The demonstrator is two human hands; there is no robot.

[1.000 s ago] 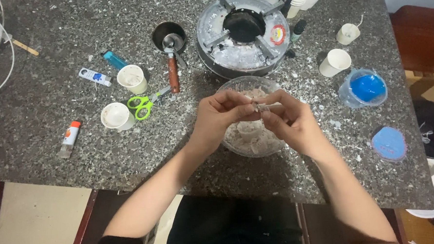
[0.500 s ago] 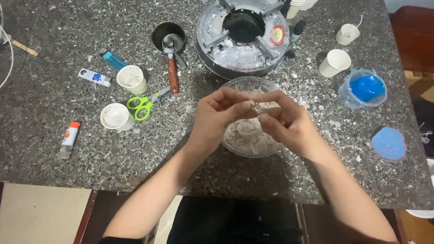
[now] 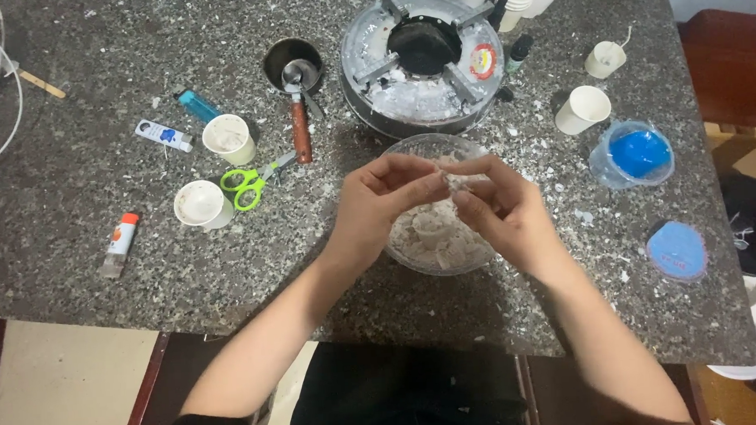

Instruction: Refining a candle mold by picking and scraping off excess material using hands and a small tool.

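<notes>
Grey speckled stone table (image 3: 99, 250) fills the view, littered with white flakes. Round metal burner (image 3: 422, 57) sits at the top centre, crusted with white residue. Just below it, a clear glass bowl (image 3: 409, 147) holds pale, chalky, broken lumps piled in the bottom; both hands hover over it.

Left hand (image 3: 378, 208) and right hand (image 3: 501, 211) meet above the bowl, fingertips pinched narrow on one small white chunk (image 3: 455, 182) held between them, irregular and crumbly-looking. Thumbs and forefingers close on it from both sides; the other fingers are curled loosely. The chunk is above the bowl's upper middle, not touching the pile.

To the right: a clear cup with blue contents (image 3: 635, 154), a blue round lid (image 3: 677, 250), a white paper cup (image 3: 583, 108). To the left: a small dark pot (image 3: 291, 65) with a brown-handled spoon (image 3: 299, 122), green-handled scissors (image 3: 249, 182), two white cups (image 3: 229, 138) (image 3: 201, 203), a blue lighter (image 3: 196, 104), a glue stick with an orange cap (image 3: 120, 242).
</notes>
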